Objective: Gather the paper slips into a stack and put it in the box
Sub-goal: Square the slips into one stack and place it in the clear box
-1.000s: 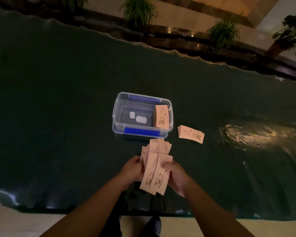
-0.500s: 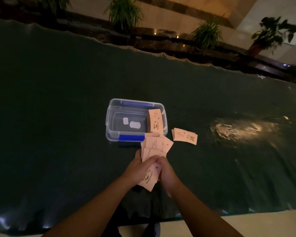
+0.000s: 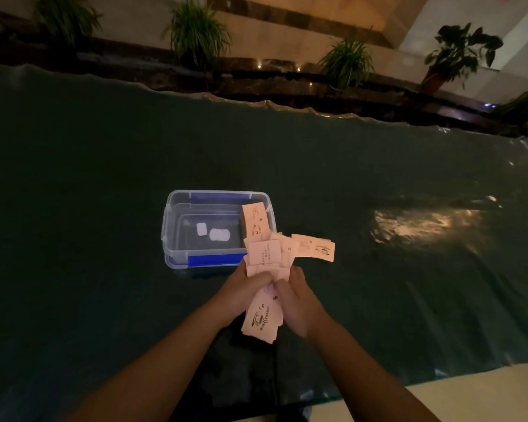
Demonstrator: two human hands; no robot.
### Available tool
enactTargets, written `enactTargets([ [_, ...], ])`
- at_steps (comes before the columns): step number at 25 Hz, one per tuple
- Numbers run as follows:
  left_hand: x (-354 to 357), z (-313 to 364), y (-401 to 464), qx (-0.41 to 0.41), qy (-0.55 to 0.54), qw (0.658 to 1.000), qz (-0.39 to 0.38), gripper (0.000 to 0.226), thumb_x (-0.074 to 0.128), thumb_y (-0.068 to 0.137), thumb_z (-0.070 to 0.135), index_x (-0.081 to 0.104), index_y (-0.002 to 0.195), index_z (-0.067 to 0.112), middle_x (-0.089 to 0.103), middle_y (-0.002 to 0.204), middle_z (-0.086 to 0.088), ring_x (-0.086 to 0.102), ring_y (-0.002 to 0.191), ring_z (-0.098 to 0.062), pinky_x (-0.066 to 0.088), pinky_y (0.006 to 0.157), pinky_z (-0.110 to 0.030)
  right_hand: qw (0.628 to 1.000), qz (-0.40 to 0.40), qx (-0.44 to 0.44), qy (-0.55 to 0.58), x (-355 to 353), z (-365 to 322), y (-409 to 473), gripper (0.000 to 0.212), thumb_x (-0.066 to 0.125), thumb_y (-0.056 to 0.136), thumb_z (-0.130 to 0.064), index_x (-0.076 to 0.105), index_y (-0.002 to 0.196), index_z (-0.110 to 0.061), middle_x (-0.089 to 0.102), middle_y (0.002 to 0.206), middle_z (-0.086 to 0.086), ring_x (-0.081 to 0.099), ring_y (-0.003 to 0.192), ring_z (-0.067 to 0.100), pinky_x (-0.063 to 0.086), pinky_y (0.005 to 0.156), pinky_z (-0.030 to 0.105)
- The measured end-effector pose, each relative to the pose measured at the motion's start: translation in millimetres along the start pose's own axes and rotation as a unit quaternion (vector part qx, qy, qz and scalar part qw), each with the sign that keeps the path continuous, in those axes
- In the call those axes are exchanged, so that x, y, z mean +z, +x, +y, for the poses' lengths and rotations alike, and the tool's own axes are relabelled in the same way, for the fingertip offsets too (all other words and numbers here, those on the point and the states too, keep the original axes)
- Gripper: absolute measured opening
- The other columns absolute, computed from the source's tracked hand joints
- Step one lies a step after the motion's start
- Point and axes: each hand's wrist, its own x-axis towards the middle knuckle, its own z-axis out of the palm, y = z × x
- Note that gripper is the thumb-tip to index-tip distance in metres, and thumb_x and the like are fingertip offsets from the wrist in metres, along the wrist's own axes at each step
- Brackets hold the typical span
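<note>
A loose bunch of pale pink paper slips with coffee-cup prints is squeezed between my left hand and my right hand, just in front of the box. The slips fan out above and below my fingers. The clear plastic box with blue clips stands open on the dark table cover. A neat stack of slips leans inside its right end. Another small pile of slips lies on the cover to the right of the box.
The dark green cover is wrinkled and glossy, with a light glare at the right. Potted plants line a ledge behind the far edge. The table's near edge runs below my forearms.
My hands have closed together on the slips, pressing the fan narrower, and they sit closer to the box. The box and both other piles have not moved.
</note>
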Motion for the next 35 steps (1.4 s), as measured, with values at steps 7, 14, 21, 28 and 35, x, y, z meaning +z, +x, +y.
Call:
enactTargets([
  [7,80,11,29,-0.040,-0.158,0.985,0.054,0.040,0.064,0.096,0.022,0.059,0.133,0.035,0.077,0.116,-0.007,0.074,0.106,-0.030,0.055,0.096,-0.059,0.985,-0.033,0.037,0.166,-84,28,7,0.030,0.056,0.107,-0.025,0.062,0.130,-0.043,0.081,0.113,-0.012,0.079,0.099,0.008,0.062,0.070,0.022],
  [14,159,23,67,-0.055,-0.334,0.933,0.120,0.034,0.065,0.092,0.020,0.065,0.126,0.024,0.080,0.108,-0.009,0.071,0.110,-0.032,0.056,0.084,-0.051,0.903,-0.002,0.114,0.413,-168,89,20,0.050,0.055,0.101,-0.045,0.065,0.138,-0.013,0.077,0.125,0.016,0.071,0.120,0.039,0.058,0.094,0.049],
  [21,202,21,87,-0.054,-0.413,0.891,0.179,0.056,0.080,0.080,0.012,0.059,0.129,0.029,0.078,0.115,-0.009,0.073,0.109,-0.031,0.063,0.080,-0.048,0.900,0.036,0.125,0.416,-192,98,43,0.076,0.091,0.080,-0.020,0.050,0.143,-0.026,0.073,0.130,0.005,0.072,0.116,0.024,0.062,0.094,0.051],
  [28,169,36,109,-0.111,-0.389,0.889,0.215,0.082,0.094,0.060,0.007,0.054,0.131,0.017,0.079,0.110,-0.011,0.075,0.101,-0.030,0.065,0.074,-0.046,0.927,0.036,0.152,0.340,-203,83,90,0.071,0.091,0.079,-0.015,0.054,0.139,-0.025,0.071,0.127,0.005,0.069,0.115,0.023,0.062,0.091,0.046],
  [35,136,38,143,-0.191,-0.052,0.953,0.231,0.111,0.094,0.057,0.052,0.042,0.148,0.018,0.057,0.136,-0.008,0.060,0.117,-0.028,0.055,0.097,-0.048,0.953,0.058,0.181,0.236,-198,78,126,0.070,0.091,0.080,-0.017,0.056,0.140,-0.023,0.067,0.131,0.006,0.068,0.114,0.025,0.063,0.089,0.044],
])
